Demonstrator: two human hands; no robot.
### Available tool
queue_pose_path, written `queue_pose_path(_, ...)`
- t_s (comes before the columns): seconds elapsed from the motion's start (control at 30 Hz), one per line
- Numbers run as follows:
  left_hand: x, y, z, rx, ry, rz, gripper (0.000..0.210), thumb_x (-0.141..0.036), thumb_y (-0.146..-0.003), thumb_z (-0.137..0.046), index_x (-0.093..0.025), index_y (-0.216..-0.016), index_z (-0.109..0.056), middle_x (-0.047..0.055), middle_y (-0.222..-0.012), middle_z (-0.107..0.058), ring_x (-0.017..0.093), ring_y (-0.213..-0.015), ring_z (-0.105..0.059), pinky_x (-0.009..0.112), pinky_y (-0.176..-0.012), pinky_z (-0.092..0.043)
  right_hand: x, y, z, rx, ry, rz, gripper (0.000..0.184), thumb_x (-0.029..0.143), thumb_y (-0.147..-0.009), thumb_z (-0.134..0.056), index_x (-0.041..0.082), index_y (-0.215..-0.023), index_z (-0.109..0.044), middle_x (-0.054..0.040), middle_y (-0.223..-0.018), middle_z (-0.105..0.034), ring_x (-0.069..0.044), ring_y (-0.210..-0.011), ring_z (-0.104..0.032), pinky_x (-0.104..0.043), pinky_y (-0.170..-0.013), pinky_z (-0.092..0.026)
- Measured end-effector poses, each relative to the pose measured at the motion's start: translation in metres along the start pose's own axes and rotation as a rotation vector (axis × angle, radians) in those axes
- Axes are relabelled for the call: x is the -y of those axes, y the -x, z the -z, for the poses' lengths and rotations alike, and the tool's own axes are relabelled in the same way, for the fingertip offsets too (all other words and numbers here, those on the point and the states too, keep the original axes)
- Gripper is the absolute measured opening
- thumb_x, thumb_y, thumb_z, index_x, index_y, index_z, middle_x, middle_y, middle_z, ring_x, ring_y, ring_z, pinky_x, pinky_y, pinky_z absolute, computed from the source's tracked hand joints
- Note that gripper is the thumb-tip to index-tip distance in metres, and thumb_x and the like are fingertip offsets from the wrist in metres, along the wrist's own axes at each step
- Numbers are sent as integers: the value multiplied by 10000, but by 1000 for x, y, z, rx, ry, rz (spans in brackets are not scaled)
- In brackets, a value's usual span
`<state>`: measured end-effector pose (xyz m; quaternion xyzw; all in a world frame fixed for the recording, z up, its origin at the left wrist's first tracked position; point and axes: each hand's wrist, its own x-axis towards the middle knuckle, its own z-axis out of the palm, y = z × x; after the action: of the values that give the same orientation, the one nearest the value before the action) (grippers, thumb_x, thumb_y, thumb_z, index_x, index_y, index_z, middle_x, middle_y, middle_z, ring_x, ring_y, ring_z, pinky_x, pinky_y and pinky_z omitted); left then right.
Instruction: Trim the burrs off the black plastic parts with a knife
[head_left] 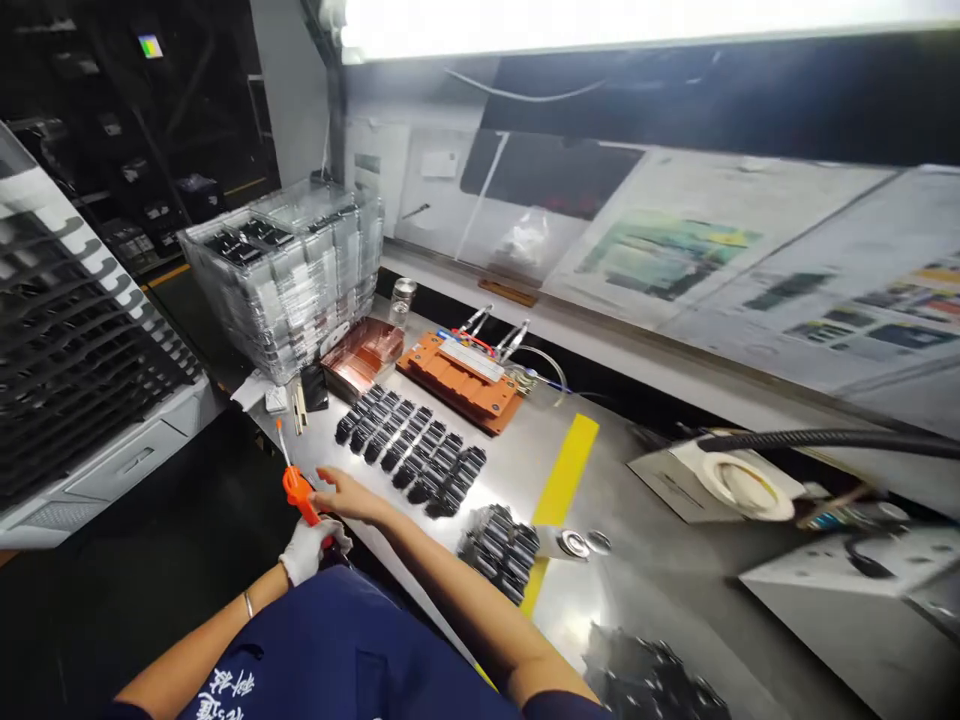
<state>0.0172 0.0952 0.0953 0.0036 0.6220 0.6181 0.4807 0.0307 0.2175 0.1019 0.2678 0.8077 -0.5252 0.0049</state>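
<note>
An orange air blow gun (pixel 298 490) with a thin metal nozzle and orange tip points up and away at the bench's left edge. My left hand (pixel 307 552), in a white glove, is closed around its lower handle. Right beside the gun's body is my bare right hand (pixel 351 496), fingers apart and fingertips at the gun's side; whether they press on it is hard to see. Beyond my hands, rows of black ribbed parts (pixel 409 440) lie on the metal bench (pixel 450 530). A tighter group of black parts (pixel 501 550) sits near my right forearm.
Stacked clear trays (pixel 289 290) rise at the back left, beside a copper-coloured box (pixel 362 358). An orange fixture (pixel 457 378) with clamps stands behind the rows. Yellow tape (pixel 568 465) crosses the bench. More black parts (pixel 652 675) and a white box (pixel 855 590) are at right.
</note>
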Motion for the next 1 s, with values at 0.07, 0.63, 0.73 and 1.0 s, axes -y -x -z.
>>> queue_pose_path(0.07, -18, -14, 32, -62, 77, 5, 401, -349, -846, -653, -151, -1181, -554, 39, -880, -660, 164, -753, -653, 366, -733, -551, 17, -66, 4, -86, 100, -86, 464, 352, -802, -686, 128, -1200, -603, -114, -1248, -609, -252, -1147, -567, -351, -977, -448)
queue_pose_path(0.63, -82, -69, 134, -279, 213, 22, 768, -418, -570, -797, -182, -1228, -481, -64, -517, -577, 178, -565, -637, 335, -682, -493, -16, -275, 17, -194, 476, -537, 384, 398, -914, -585, 155, -1211, -569, -92, -1211, -604, -221, -1071, -605, -451, -923, -509)
queue_pose_path(0.73, -82, -79, 131, -256, 158, 7, 768, -389, -542, -817, -156, -1205, -505, -44, -503, -593, 173, -552, -622, 303, -647, -474, -18, -276, 21, -178, 461, -526, 380, 405, -915, -583, 153, -1199, -575, -86, -1184, -620, -212, -1046, -617, -440, -909, -517)
queue_pose_path(1.0, -78, -93, 114, -252, -11, 54, 623, -534, -564, -785, -204, -1033, -542, -52, -609, -530, 124, -538, -567, 280, -554, -473, 5, -252, 25, -220, 317, -428, 686, 386, -807, -691, 86, -1374, -449, -234, -1336, -529, -349, -1247, -500, -458, -1029, -404)
